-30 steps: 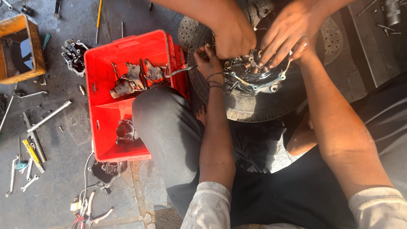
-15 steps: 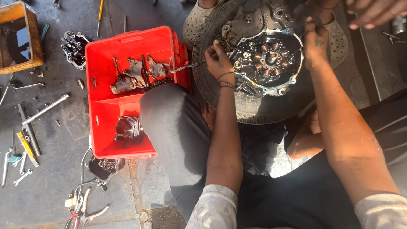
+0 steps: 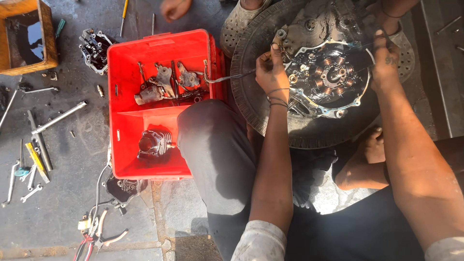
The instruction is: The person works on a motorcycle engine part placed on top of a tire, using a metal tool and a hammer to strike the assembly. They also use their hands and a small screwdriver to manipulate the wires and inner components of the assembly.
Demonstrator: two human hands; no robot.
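Just left hand (image 3: 271, 72) beside red crate (image 3: 159, 46)

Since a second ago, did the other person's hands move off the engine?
Yes. They covered the engine before; now one hand sits up beyond the red crate, leaving the coils bare.

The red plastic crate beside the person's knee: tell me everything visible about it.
The red plastic crate is rectangular, open-topped and grimy, lying flat on the stained concrete floor, left of the engine casing. A low divider splits it in two. The far compartment holds several loose grey metal engine parts; the near one holds a dark finned cylinder. The person's dark-trousered knee overlaps its near right corner. A bent metal rod crosses its right rim. Neither hand touches it.
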